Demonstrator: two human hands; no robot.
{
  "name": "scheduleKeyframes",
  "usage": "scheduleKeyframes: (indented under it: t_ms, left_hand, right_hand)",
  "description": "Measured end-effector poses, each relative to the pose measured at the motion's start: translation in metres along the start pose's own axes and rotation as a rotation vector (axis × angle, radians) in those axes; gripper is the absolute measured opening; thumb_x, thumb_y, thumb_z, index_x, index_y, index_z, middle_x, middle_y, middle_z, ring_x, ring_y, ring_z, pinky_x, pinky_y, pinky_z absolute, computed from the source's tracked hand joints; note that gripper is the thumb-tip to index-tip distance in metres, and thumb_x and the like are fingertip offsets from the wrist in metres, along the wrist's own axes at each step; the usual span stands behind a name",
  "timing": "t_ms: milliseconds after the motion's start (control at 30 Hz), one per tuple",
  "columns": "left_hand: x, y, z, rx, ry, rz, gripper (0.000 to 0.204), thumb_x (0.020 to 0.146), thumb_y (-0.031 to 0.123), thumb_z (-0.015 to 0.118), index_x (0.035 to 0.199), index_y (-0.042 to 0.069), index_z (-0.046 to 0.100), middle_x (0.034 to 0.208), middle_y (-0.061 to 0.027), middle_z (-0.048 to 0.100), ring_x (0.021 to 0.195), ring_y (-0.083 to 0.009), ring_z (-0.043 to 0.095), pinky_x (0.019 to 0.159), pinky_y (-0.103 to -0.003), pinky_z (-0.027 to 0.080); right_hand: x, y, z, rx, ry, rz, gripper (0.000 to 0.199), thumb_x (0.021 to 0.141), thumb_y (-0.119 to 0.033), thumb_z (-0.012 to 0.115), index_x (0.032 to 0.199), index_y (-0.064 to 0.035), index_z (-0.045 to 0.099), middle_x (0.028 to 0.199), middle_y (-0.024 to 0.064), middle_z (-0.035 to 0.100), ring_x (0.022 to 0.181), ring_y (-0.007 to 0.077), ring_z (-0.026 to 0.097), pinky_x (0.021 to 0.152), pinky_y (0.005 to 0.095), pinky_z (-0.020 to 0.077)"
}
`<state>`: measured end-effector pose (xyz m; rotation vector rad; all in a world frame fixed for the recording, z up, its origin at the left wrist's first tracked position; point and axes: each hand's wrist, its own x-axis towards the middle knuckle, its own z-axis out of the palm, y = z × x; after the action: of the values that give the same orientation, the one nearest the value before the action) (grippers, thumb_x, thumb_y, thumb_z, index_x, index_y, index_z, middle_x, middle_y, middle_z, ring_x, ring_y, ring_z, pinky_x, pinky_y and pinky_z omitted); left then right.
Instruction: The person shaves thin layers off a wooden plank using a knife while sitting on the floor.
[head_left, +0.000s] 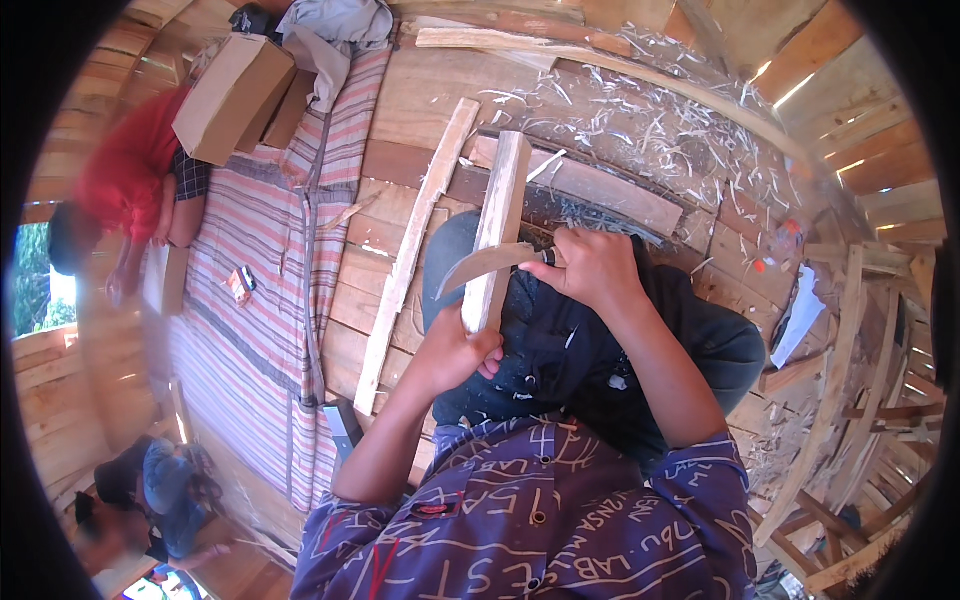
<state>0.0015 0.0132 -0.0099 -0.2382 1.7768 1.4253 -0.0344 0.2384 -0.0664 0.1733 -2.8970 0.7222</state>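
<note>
My left hand (465,352) is closed round the near end of a pale squared wooden block (505,190), which slants up and away from my lap. In my right hand (592,268) is the handle of a curved, sickle-like knife (478,264). Its broad blade lies across the block, a little beyond my left hand, with the tip pointing left. Whether the edge bites into the wood I cannot tell. My dark-trousered legs (720,360) are folded beneath the block.
Left of my knee lies a long wooden strip (418,255). Curly shavings (680,120) cover the boards ahead. A striped mat (255,330) spreads to the left, with a cardboard box (235,95) and a person in red (130,170). Wooden slats (850,400) stand at right; another person (170,490) sits lower left.
</note>
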Motion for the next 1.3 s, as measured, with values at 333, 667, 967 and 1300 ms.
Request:
scheduleKeyframes:
  t_ms: [333, 667, 967, 1300]
  left_hand:
    - [-0.012, -0.009, -0.047, 0.220, -0.014, 0.077, 0.029, 0.083, 0.001, 0.056, 0.108, 0.000, 0.040, 0.064, -0.0072, 0.059, 0.057, -0.0162, 0.064, 0.052, -0.025, 0.049]
    - [0.027, 0.104, -0.018, 0.975, 0.315, 0.302, 0.041, 0.077, 0.024, 0.070, 0.107, 0.003, 0.050, 0.072, -0.0137, 0.065, 0.074, -0.0334, 0.067, 0.065, -0.043, 0.049]
    - [0.323, 0.141, 0.035, 1.241, 0.228, 0.463, 0.058, 0.079, 0.029, 0.072, 0.127, 0.006, 0.050, 0.123, -0.0224, 0.058, 0.115, -0.0381, 0.057, 0.096, -0.047, 0.047]
    - [0.396, 0.121, 0.068, 1.517, 0.271, 0.515, 0.057, 0.072, 0.032, 0.081, 0.119, 0.009, 0.058, 0.116, -0.0133, 0.062, 0.114, -0.0312, 0.058, 0.093, -0.047, 0.050]
  right_hand:
    - [0.013, 0.038, -0.018, -0.100, 0.024, 0.233, 0.065, 0.087, -0.061, 0.057, 0.060, -0.0020, 0.062, 0.060, 0.0203, 0.060, 0.061, 0.0378, 0.063, 0.057, 0.0451, 0.0486]
    - [-0.004, 0.115, -0.053, 0.044, 0.046, 0.503, 0.064, 0.090, -0.054, 0.058, 0.063, 0.0041, 0.059, 0.062, 0.0247, 0.058, 0.062, 0.0422, 0.059, 0.059, 0.0466, 0.0451]
    - [-0.078, 0.202, -0.034, 0.382, 0.208, 0.850, 0.060, 0.094, -0.048, 0.056, 0.066, 0.0049, 0.055, 0.054, 0.0136, 0.044, 0.052, 0.0209, 0.045, 0.055, 0.0404, 0.0387]
    - [-0.060, 0.216, -0.023, 0.608, 0.180, 0.877, 0.055, 0.095, -0.046, 0.056, 0.069, 0.0019, 0.054, 0.057, 0.0047, 0.041, 0.058, 0.0141, 0.041, 0.055, 0.0356, 0.0369]
